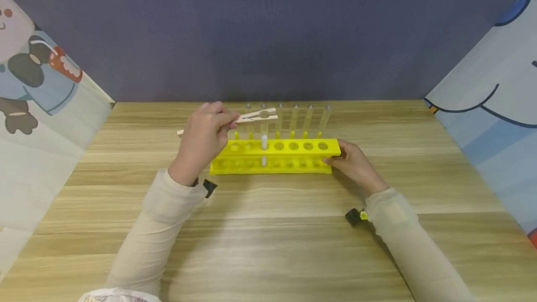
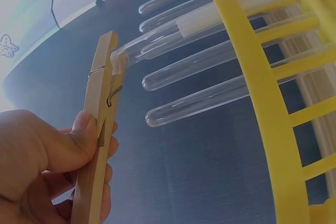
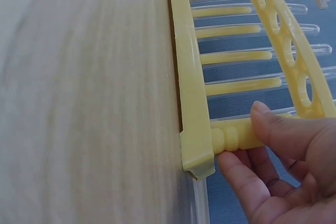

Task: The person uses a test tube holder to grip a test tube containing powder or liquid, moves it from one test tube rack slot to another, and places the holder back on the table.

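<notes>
My left hand [image 1: 202, 136] pinches a wooden test tube clamp [image 2: 94, 98] between thumb and fingers. The clamp's tip meets the upper end of a test tube with white contents [image 1: 264, 142]; whether it bites the glass fully I cannot tell. That tube stands upright through a front hole of the yellow test tube rack [image 1: 335, 147]. At the rack's right end, my right hand [image 1: 357, 164] grips the yellow end post [image 3: 239, 134] between thumb and fingers.
Several clear test tubes [image 1: 308, 118] stand rounded end up on yellow pegs along the rack's back. The rack rests on a wood-grain table [image 1: 268, 236] before a dark blue-grey wall [image 1: 268, 36]. Cartoon-printed panels [image 1: 482, 83] flank both sides.
</notes>
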The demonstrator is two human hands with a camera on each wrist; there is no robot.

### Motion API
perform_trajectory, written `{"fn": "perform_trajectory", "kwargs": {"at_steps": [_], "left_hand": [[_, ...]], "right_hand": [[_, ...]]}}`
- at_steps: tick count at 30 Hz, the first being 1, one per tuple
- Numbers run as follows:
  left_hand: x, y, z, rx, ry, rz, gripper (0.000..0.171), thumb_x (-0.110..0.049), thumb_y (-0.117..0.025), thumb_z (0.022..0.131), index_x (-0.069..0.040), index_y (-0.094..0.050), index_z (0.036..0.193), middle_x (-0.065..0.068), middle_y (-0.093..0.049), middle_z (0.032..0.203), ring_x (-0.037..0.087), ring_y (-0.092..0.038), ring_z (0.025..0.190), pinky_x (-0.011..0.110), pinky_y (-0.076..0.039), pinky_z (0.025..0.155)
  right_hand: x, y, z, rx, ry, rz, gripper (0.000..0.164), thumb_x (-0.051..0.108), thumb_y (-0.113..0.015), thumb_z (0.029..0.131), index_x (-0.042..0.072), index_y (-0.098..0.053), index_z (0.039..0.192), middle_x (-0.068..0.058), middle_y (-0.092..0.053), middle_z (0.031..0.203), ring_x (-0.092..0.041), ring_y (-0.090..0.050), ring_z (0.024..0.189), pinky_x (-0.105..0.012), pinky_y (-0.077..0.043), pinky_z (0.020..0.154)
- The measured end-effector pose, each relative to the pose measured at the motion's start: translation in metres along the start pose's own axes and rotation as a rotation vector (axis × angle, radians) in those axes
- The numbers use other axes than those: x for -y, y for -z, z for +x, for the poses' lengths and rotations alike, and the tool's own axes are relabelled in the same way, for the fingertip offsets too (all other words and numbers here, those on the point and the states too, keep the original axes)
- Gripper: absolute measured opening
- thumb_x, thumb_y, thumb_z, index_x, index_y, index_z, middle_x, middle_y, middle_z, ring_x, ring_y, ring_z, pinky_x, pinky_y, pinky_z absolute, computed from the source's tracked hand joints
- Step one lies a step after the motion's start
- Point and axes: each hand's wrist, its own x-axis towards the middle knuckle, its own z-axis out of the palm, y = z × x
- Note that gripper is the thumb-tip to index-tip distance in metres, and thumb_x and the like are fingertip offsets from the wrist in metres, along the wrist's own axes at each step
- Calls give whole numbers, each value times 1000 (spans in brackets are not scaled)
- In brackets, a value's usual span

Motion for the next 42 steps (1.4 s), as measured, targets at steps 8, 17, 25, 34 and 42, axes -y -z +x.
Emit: {"fn": "perform_trajectory", "kwargs": {"at_steps": [8, 17, 25, 34, 42], "left_hand": [[-1, -1, 0, 15, 7, 8, 13, 0, -69, 82, 0, -75, 93, 12, -69, 82, 28, -57, 70, 36, -47, 64], [0, -4, 1, 26, 8, 15, 13, 0, -68, 82, 0, -75, 93, 12, -68, 80, 28, -57, 69, 36, -47, 63], [-2, -3, 1, 60, 33, 22, 14, -1, -69, 82, -1, -75, 95, 12, -68, 80, 27, -56, 67, 35, -46, 61], [-2, -2, 1, 102, 50, 19, 14, 2, -68, 81, -2, -76, 91, 10, -71, 85, 26, -64, 71, 36, -51, 64], [-2, -1, 0, 117, 52, 16, 14, 3, -68, 80, -2, -76, 90, 9, -71, 83, 26, -63, 68, 35, -50, 61]], "right_hand": [[1, 0, -1, -1, 10, -2, 43, 8, -62, 89, 2, -50, 131, -16, -56, 128, -29, -56, 112, -44, -45, 98], [3, 1, -1, 2, -2, -7, 44, 8, -62, 90, 2, -49, 131, -16, -55, 130, -30, -54, 115, -45, -43, 100], [4, 1, -1, 1, -2, 3, 44, 8, -62, 90, 2, -49, 131, -17, -54, 131, -31, -53, 116, -45, -42, 101], [4, 1, -1, 7, -14, -4, 45, 9, -61, 90, 2, -48, 132, -17, -54, 131, -31, -53, 117, -45, -42, 101], [5, 1, -1, 5, -19, -2, 44, 9, -62, 90, 2, -48, 132, -16, -53, 131, -31, -53, 117, -46, -42, 102]]}}
